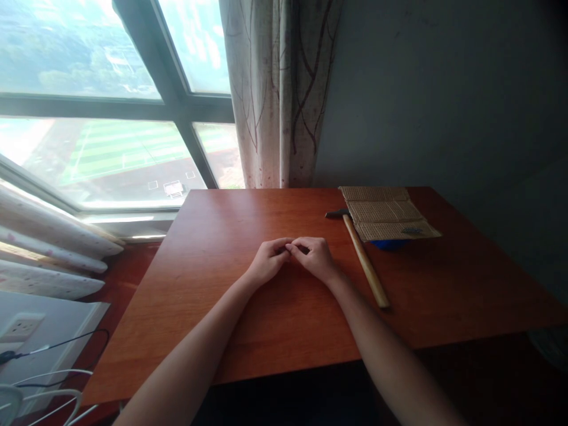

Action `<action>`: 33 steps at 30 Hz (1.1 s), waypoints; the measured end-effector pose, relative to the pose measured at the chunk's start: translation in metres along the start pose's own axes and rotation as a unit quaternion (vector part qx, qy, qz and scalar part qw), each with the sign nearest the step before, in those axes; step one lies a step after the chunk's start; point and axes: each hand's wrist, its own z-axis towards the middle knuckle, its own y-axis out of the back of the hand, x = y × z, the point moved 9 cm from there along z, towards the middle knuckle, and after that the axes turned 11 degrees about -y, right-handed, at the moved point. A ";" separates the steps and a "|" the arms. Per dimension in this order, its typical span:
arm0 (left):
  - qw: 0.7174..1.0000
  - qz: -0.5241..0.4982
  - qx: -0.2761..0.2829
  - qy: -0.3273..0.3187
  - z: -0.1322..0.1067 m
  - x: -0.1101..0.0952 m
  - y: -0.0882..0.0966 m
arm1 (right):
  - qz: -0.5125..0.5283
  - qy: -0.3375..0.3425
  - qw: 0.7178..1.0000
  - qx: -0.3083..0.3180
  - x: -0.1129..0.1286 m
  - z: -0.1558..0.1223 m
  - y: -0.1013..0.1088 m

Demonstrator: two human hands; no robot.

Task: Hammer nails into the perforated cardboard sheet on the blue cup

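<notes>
My left hand (pixel 267 261) and my right hand (pixel 315 255) rest together on the middle of the reddish wooden table (pixel 222 307). Their fingers are curled and the fingertips meet in a pinch. What they hold between them, if anything, is too small to make out. A hammer (pixel 362 259) with a pale wooden handle lies just right of my right hand, its dark head pointing away from me. Beyond it lies a flat piece of cardboard (pixel 387 213) with a blue object (pixel 389 243) showing under its near edge.
A patterned curtain (pixel 279 89) hangs behind the table beside a large window (pixel 102 106). At the lower left stand a white surface with a power socket (pixel 20 325) and cables. A grey wall rises at the back right.
</notes>
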 end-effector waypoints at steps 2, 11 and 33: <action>1.000 -0.011 0.001 0.003 0.000 0.001 -0.001 | -0.003 0.001 1.000 0.001 0.000 0.000 0.000; 0.999 -0.031 0.005 0.006 0.000 0.005 -0.002 | -0.004 0.012 1.000 -0.006 0.001 0.000 0.001; 0.996 0.085 0.020 -0.036 0.000 0.000 -0.001 | 0.043 -0.060 0.997 0.005 -0.010 0.002 0.001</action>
